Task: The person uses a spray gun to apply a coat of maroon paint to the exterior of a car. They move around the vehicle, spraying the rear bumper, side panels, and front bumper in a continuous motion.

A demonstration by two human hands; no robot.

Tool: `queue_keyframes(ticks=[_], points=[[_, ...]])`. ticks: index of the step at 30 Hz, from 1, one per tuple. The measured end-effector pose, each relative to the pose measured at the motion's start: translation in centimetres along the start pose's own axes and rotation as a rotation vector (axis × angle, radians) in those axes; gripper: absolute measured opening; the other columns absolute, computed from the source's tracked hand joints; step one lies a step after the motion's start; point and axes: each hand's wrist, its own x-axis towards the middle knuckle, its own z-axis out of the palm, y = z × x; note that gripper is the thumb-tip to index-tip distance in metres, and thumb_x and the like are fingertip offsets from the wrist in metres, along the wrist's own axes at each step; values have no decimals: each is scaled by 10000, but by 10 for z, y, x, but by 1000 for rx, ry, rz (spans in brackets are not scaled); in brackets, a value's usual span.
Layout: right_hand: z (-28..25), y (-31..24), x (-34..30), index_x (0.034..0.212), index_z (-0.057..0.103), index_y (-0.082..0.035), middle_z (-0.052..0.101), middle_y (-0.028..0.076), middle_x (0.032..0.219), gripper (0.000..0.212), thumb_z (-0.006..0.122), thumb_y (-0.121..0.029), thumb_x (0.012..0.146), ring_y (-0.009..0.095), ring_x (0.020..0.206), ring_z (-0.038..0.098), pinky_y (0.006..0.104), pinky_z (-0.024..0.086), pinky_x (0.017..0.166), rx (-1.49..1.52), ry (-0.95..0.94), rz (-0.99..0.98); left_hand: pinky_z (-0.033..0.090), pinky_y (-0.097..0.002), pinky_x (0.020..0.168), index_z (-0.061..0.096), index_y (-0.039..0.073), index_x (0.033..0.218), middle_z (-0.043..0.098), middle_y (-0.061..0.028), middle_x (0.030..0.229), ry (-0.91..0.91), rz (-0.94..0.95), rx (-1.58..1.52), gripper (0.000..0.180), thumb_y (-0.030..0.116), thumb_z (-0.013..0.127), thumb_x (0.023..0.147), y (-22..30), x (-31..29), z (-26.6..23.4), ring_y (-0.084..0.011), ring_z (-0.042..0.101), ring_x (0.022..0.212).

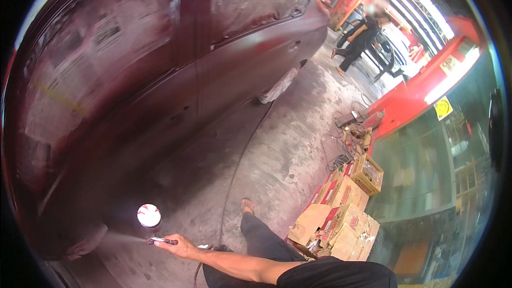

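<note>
My right hand (182, 247) is closed around the handle of a spray gun (157, 240), low in front of me. A round paint cup (149, 215) with a white top splashed with red sits above the gun. Pale mist fans out leftward from the nozzle, toward the lower body of a dark red car (160, 106). The car's windows are covered with paint-dusted masking sheet (261, 0). The gun is apart from the car's surface. My left hand is out of view.
A dark hose (234, 173) runs along the stained concrete floor (282, 149). Torn cardboard boxes (344, 224) are stacked at right beside a glass wall (410, 181). Cables and clutter (349, 133) lie beyond them. Another person (362, 40) in dark clothes is farther back.
</note>
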Motion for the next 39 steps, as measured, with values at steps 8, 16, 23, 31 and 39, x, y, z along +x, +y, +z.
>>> queue_keyframes(ticks=[8, 16, 23, 31, 39], points=[[-194, 16, -9, 1113, 791, -109, 627, -54, 762, 502, 708, -571, 934, 59, 709, 530, 259, 430, 644, 184, 386, -29, 402, -476, 1136, 481, 23, 1487, 601, -287, 1385, -160, 216, 242, 745, 566, 559, 983, 178, 48, 15, -453, 556, 1304], [-429, 11, -35, 720, 693, -111, 627, -47, 669, 521, 744, -606, 875, 68, 622, 558, 252, 438, 591, 390, 843, 23, 405, -483, 1132, 465, 42, 1504, 604, -285, 1383, -349, 415, 436, 786, 604, 563, 965, 342, 57, 72, -454, 560, 1300], [-633, 2, -83, 643, 648, -116, 557, -29, 551, 574, 737, -637, 867, 70, 470, 491, 253, 358, 459, 475, 1265, -95, 407, -490, 1128, 450, 58, 1519, 606, -283, 1382, -522, 540, 566, 821, 638, 566, 949, 434, 61, 116, -455, 564, 1298], [-756, -33, -140, 699, 615, -119, 525, -38, 564, 577, 719, -661, 868, 58, 448, 454, 238, 331, 424, 739, 1490, -206, 416, -507, 1114, 415, 103, 1550, 618, -278, 1370, -493, 478, 808, 897, 707, 571, 906, 484, 98, 106, -456, 575, 1287], [-677, -14, -116, 717, 621, -123, 522, -44, 567, 552, 732, -641, 871, 48, 437, 429, 234, 316, 415, 764, 1383, -195, 462, -541, 1056, 401, 204, 1574, 669, -241, 1311, -383, 408, 790, 887, 761, 512, 891, 431, 110, 81, -435, 625, 1239]])
